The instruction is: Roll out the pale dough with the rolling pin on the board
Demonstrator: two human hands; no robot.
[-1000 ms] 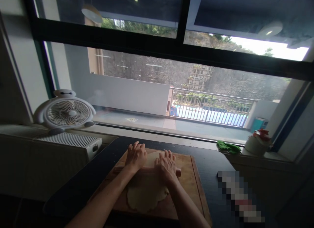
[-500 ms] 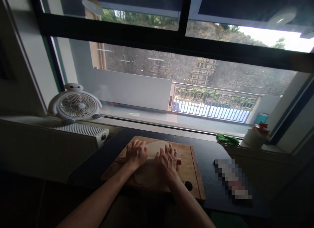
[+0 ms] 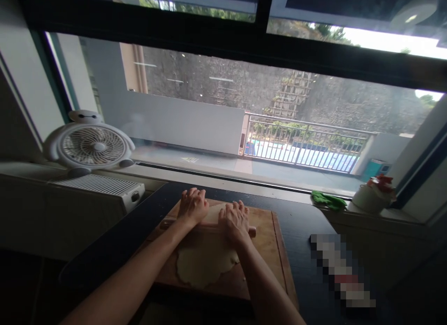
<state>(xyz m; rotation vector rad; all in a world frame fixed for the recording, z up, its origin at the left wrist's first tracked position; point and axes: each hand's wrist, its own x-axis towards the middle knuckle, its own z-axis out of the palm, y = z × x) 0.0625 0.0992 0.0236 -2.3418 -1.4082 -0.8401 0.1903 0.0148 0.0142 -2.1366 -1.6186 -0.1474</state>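
A sheet of pale dough (image 3: 202, 264) with an uneven edge lies on a wooden cutting board (image 3: 270, 255). Across its far part runs a wooden rolling pin (image 3: 213, 228), and dough shows on both sides of it. My left hand (image 3: 193, 207) is on the pin toward its left end, fingers bent over and pointing away from me. Near the right end, my right hand (image 3: 236, 221) bears on the pin with its fingers curled forward. Both palms are hidden from above, and my forearms cover parts of the board.
Under the board is a dark table (image 3: 296, 222). A pixelated flat object (image 3: 342, 274) lies on it at right. A white fan (image 3: 94, 145) stands by the window at left above a white heater (image 3: 115, 190). A green cloth (image 3: 328, 200) and a pale pot (image 3: 370, 197) sit on the right sill.
Both hands have gone slightly farther away across the board with the rolling pin, fingers more bent. More of the dough's near part shows. The camera view has shifted and tilted downward.
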